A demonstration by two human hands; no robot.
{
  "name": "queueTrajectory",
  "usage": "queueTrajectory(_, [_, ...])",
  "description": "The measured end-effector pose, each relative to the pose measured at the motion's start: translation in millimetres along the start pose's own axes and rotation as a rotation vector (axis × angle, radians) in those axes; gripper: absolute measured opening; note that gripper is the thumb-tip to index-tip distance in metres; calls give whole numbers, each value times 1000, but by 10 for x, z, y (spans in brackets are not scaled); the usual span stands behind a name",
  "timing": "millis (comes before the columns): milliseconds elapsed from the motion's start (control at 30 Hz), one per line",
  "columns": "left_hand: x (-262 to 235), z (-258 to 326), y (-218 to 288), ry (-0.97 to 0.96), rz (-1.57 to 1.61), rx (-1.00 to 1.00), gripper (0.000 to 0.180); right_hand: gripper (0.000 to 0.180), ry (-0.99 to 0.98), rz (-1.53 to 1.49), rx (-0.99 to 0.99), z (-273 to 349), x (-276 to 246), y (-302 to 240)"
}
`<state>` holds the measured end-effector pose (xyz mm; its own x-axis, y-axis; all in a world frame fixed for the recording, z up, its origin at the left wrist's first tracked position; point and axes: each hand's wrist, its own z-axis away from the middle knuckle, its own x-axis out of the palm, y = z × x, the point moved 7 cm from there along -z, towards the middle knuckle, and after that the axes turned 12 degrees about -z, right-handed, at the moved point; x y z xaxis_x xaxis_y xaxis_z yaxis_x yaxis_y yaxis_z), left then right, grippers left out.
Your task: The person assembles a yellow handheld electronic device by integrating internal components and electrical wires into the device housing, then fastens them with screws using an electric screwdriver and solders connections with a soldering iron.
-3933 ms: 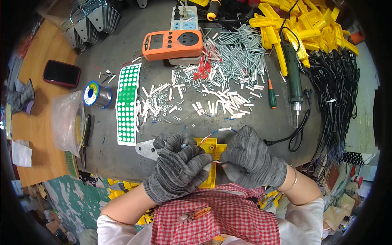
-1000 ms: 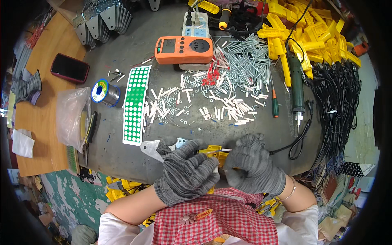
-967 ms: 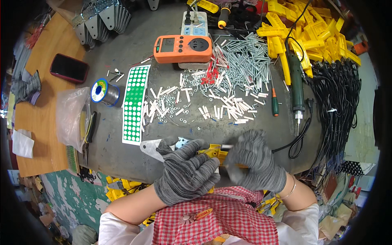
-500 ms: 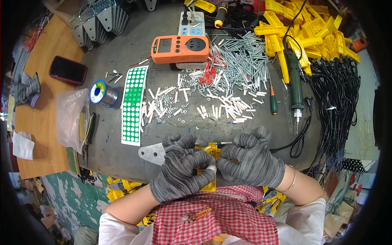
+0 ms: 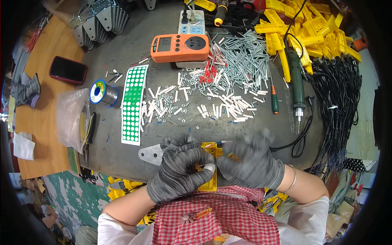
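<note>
Housing (image 5: 209,186) of yellow plastic sat between the gloved hands, at the near edge of the surface (image 5: 249,127). It looked light and stiff, so its outer walls seemed the safest hold; the thin wire (image 5: 221,142) at its far end looked soft and easily tugged loose. The left hand (image 5: 178,169) was clamped on the housing's left side, knuckles up, thumb bent toward the fingertips. The right hand (image 5: 254,162) arched beside its right — too blurred to tell whether that grip was closed on anything.
</note>
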<state>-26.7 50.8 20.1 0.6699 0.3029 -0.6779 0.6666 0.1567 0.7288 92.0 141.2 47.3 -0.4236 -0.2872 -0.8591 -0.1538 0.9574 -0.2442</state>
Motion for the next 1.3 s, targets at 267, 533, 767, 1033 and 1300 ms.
queueTrajectory(267, [-12,166,217,272,-569,240,19,29,-382,-561,340,-72,226,285])
queueTrajectory(533, [-43,150,262,152,-522,215,22,32,51,60,-229,72,61,-110])
queueTrajectory(767, [-85,127,262,194,-517,285,23,25,-272,-393,281,-119,110,156])
queueTrajectory(1033, [-80,61,119,74,-289,148,21,25,-55,54,-239,222,92,-159])
queueTrajectory(1300, [-50,302,315,251,-740,356,28,26,-202,-463,318,-97,170,250])
